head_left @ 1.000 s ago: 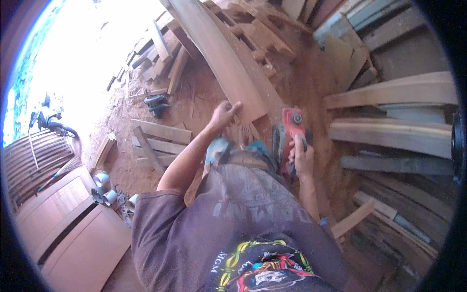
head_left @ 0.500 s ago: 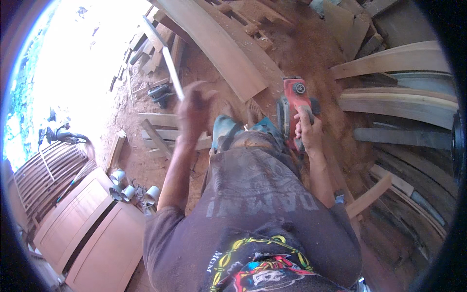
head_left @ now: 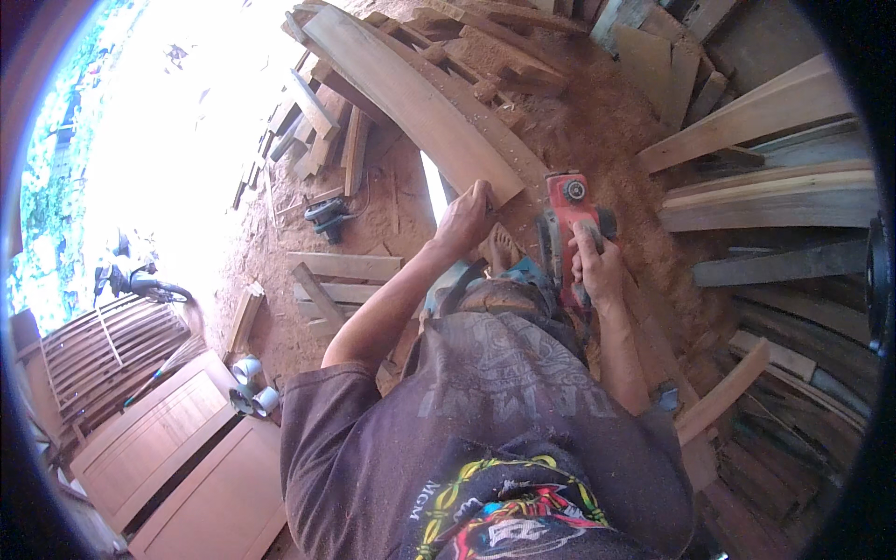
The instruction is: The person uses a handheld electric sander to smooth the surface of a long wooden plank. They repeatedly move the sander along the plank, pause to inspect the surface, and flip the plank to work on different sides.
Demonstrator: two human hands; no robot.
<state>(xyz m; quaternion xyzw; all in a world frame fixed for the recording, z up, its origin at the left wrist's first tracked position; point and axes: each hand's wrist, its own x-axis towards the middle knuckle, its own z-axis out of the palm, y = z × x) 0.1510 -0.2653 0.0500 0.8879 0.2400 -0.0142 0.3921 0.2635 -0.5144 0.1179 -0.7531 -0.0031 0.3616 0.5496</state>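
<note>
My right fingers (head_left: 586, 241) gripped the electric planer (head_left: 566, 198), best kept level; left fingers (head_left: 480, 193), hold unclear, sat at the wooden plank's (head_left: 420, 103) end.

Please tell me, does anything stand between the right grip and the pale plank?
Besides the red power tool it holds, nothing visible stands between the right grip and the pale plank. In this view, a small gap separates the tool from the plank's near corner. The left grip is at that near end.
</note>
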